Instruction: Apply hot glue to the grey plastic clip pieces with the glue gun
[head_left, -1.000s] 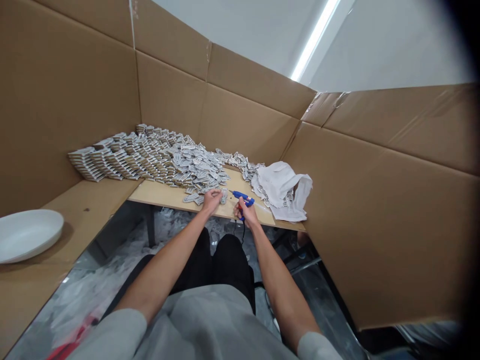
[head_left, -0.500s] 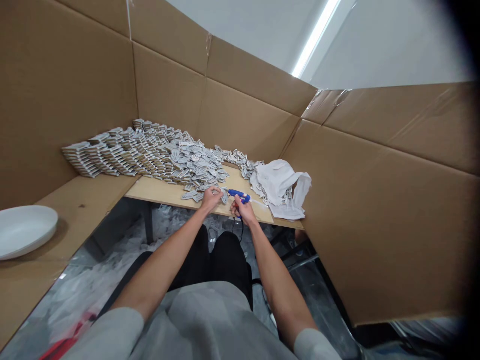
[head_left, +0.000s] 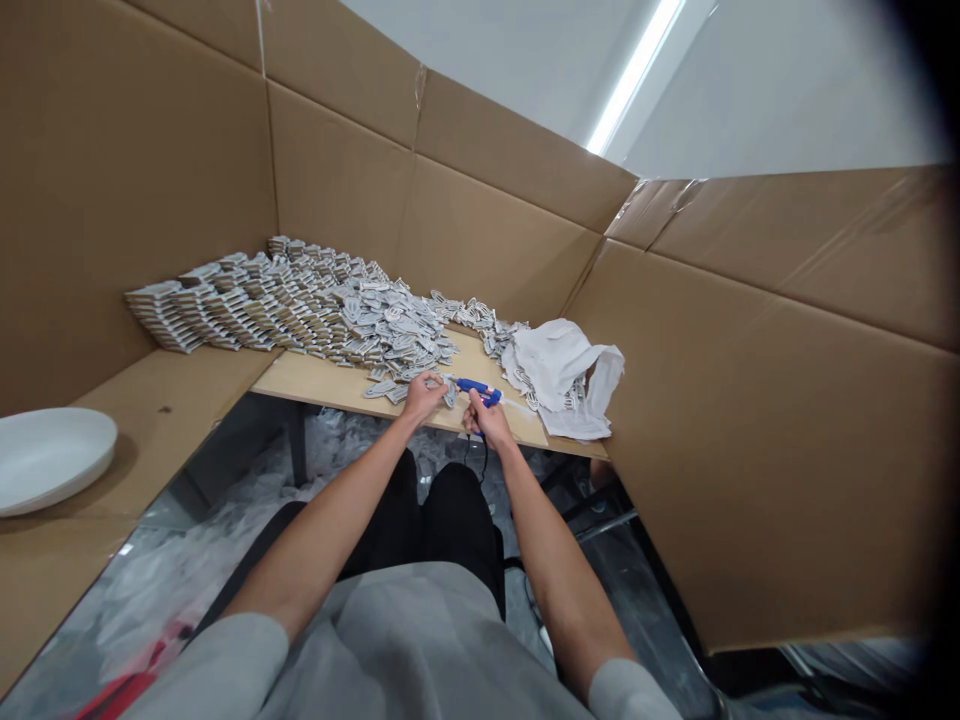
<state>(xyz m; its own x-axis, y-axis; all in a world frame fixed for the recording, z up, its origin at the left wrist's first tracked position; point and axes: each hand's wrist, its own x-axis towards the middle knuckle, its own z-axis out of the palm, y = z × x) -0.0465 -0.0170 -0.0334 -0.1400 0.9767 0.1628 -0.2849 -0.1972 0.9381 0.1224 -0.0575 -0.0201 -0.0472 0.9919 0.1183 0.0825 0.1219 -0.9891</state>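
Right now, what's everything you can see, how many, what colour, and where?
Board: one, pale, middle
Glue gun: one, blue, in right hand
Small piece: one, grey, in left hand
Stacked pieces: many, grey-brown, back left
Loose pieces: many, grey, middle
Bag: one, white, board's right end
Dish: one, white, far left
Walls: three, brown cardboard, left, back, right
Light: one, white, top right
Plastic: uncountable, whitish, below board
Cord: count unclear, black, below gun
Something unclear: one, red, bottom left
Shirt: one, grey, bottom
Legs: two, black-clad, below board
Left hand, right hand: two, bare, middle
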